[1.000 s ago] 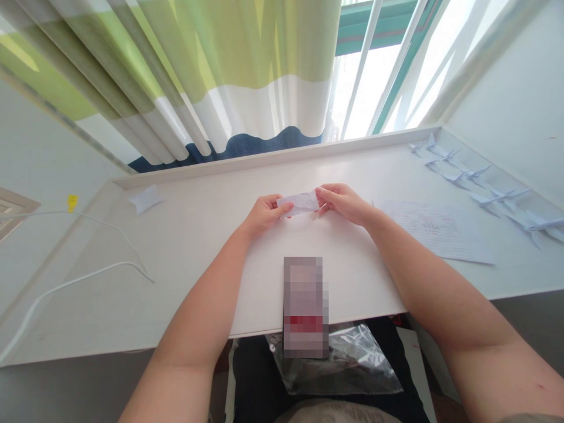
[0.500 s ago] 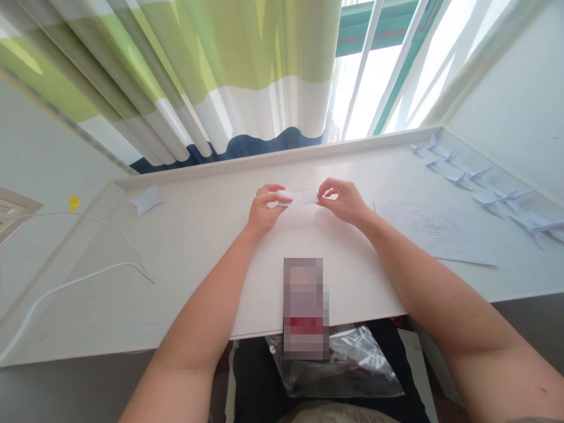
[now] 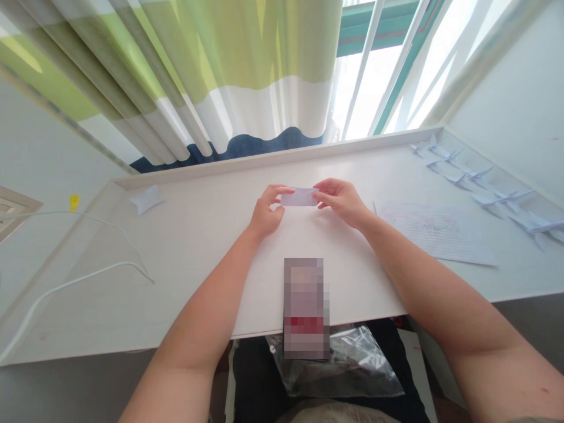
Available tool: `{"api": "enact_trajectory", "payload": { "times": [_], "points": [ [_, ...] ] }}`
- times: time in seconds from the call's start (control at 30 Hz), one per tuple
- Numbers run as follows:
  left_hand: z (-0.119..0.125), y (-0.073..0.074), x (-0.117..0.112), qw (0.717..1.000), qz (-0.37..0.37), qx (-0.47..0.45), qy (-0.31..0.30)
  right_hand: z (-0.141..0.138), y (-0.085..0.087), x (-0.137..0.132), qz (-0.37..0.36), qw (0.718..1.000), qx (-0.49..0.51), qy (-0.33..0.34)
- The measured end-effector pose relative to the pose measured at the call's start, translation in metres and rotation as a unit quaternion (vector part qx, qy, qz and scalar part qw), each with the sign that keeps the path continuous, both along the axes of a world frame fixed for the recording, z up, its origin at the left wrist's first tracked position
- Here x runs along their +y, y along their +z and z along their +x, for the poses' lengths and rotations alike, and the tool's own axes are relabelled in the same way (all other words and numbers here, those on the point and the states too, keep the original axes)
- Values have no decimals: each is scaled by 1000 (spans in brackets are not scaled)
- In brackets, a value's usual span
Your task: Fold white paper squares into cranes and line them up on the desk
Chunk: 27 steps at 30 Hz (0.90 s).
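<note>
A small folded piece of white paper point(image 3: 300, 198) is between my two hands above the middle of the white desk, its broad face toward me. My left hand point(image 3: 267, 210) is at its left end, with the index finger along the top edge and the thumb lower, near the left edge. At the right end, my right hand point(image 3: 341, 200) grips the paper with its fingers over the corner; part of the thumb is hidden. A pixelated phone-like rectangle point(image 3: 305, 294) lies closer to me, across the desk's front edge.
Several folded paper shapes point(image 3: 502, 198) line the right side, beside a written sheet point(image 3: 436, 232). Another folded paper point(image 3: 147, 200) lies at the back left. A white cable point(image 3: 88, 281) crosses the left side. A clear plastic bag point(image 3: 352, 370) rests on my lap.
The folded paper has turned so that its face shows flatter and wider. My left thumb has come away from its front, and my right fingers have shifted over its right end.
</note>
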<state>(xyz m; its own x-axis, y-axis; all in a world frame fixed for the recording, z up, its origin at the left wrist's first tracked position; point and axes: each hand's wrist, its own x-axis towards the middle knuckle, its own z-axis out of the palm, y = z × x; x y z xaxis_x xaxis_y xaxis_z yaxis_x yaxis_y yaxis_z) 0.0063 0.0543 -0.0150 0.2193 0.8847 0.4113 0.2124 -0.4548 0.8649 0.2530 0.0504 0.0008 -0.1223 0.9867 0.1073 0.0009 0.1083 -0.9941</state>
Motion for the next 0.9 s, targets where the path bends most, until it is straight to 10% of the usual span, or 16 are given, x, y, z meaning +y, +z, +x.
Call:
{"api": "enact_trajectory", "payload": {
  "times": [0.43,0.9],
  "points": [
    [14,-3,-3,972,-184,-137,-43,-8,-4,-2,63,998,-7,4],
    [18,6,-8,960,-217,-170,-38,-4,3,-7,33,994,-92,48]
  ]
}}
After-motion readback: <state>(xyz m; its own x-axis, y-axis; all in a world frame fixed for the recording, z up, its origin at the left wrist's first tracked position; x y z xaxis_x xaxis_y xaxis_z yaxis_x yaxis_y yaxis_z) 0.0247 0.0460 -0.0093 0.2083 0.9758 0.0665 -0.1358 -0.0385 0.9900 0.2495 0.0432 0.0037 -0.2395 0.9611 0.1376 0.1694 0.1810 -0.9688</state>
